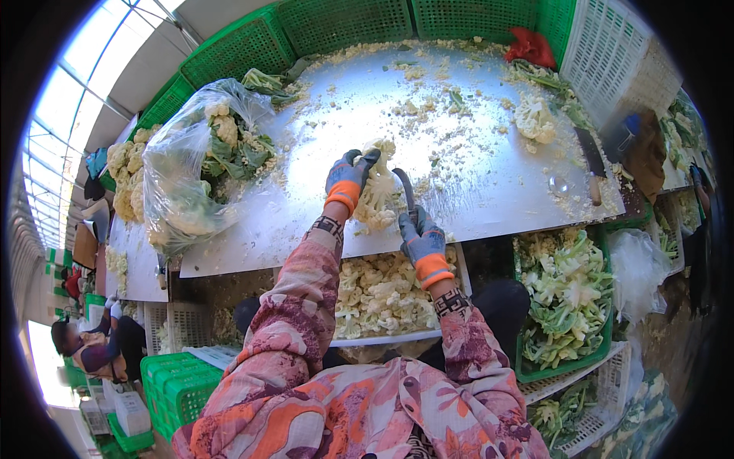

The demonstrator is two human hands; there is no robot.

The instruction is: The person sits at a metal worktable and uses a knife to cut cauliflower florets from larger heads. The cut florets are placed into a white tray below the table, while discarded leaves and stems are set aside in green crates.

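My left hand (350, 177), in a grey glove with an orange cuff, is closed on a cauliflower head (376, 203) near the front of the white tabletop (290, 222). In my right hand (423, 239), gloved the same way, is a knife with a curved dark blade (405, 186). The blade points away from me, just right of the cauliflower; whether it touches cannot be told. Directly below the table edge, cut cauliflower florets (382, 294) fill a white crate in front of my lap.
A clear plastic bag (180, 164) with cauliflower lies at left. Another knife (590, 157) and a cauliflower piece (534, 120) lie at right. Green crates (344, 21) line the far edge. A green crate of trimmings (566, 306) stands right. Another person (103, 344) sits at far left.
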